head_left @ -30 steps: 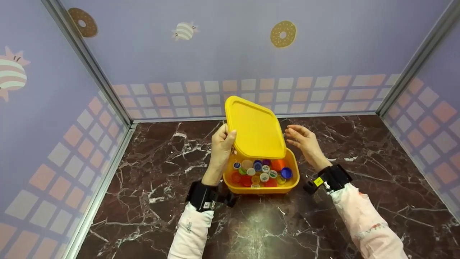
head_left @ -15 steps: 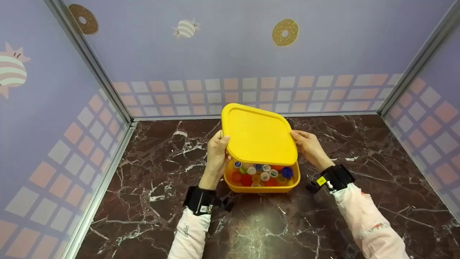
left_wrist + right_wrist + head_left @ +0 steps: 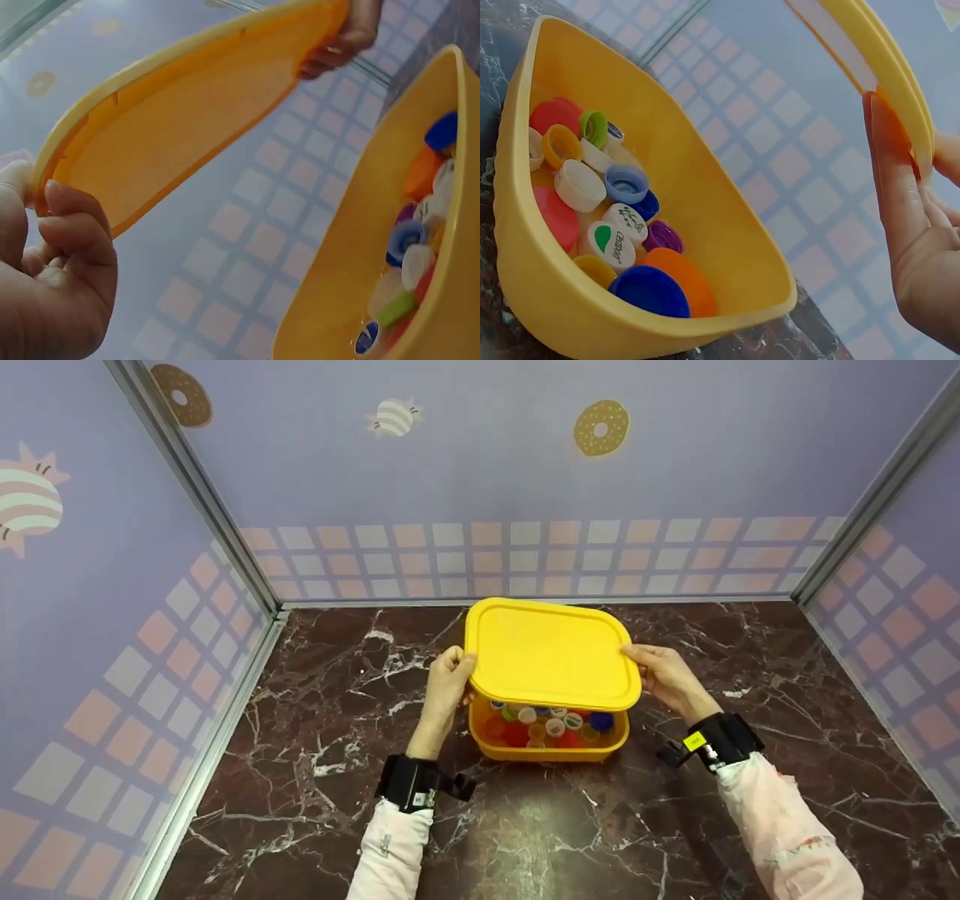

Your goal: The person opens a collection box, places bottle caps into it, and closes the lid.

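A yellow rectangular lid (image 3: 555, 654) is held tilted above a yellow plastic container (image 3: 547, 754). My left hand (image 3: 447, 682) pinches the lid's left edge, thumb on top and fingers curled beneath. At the opposite edge my right hand (image 3: 667, 675) grips it between thumb and fingers. Both wrist views show a gap between lid and container. Inside lie several bottle caps, among them a dark blue cap (image 3: 651, 291), an orange cap (image 3: 681, 279), a purple cap (image 3: 664, 236) and a light green cap (image 3: 396, 307). From the head view, the lid hides the container's back part.
The container stands on a dark red marbled tabletop (image 3: 337, 697). Lilac panels with a checkered band (image 3: 525, 556) enclose the back and both sides, joined by metal corner posts (image 3: 191, 487). Each wrist carries a black strap (image 3: 411, 781) with a camera.
The right hand has taken hold of the lid's right edge. The lid has come down and tilted flatter, covering more of the container in the head view.
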`<state>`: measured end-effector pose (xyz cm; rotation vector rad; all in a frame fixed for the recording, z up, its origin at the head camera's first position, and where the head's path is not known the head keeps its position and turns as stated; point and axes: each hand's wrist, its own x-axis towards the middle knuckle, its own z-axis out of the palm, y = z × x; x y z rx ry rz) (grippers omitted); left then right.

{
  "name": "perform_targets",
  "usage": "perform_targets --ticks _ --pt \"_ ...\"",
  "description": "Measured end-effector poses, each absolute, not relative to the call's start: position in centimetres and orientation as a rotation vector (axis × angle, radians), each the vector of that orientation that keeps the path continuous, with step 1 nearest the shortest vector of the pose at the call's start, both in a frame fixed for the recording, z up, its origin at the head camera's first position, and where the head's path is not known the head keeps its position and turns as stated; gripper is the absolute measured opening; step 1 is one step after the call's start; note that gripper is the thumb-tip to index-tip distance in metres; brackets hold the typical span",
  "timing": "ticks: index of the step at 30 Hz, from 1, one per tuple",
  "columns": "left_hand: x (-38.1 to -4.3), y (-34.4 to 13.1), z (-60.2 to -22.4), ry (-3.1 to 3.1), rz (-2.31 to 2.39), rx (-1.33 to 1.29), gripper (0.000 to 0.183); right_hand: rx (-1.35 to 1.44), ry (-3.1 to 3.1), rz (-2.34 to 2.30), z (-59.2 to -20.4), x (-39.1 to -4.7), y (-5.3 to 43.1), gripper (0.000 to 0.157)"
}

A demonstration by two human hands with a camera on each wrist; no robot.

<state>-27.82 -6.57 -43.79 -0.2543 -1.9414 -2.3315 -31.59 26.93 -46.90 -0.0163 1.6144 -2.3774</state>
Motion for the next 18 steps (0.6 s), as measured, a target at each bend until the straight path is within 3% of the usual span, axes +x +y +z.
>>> perform_targets --ticks 10,18 --pt "-25.9 -7.7 -42.6 -2.25 -2.157 -0.281 0.023 0.078 1.759 -2.314 -46.3 -31.2 27.4 0.013" --pt "-27.4 -9.7 -46.7 -2.356 -1.855 -0.085 0.038 0.107 1.855 -2.238 -46.8 -30.5 26.6 0.01"
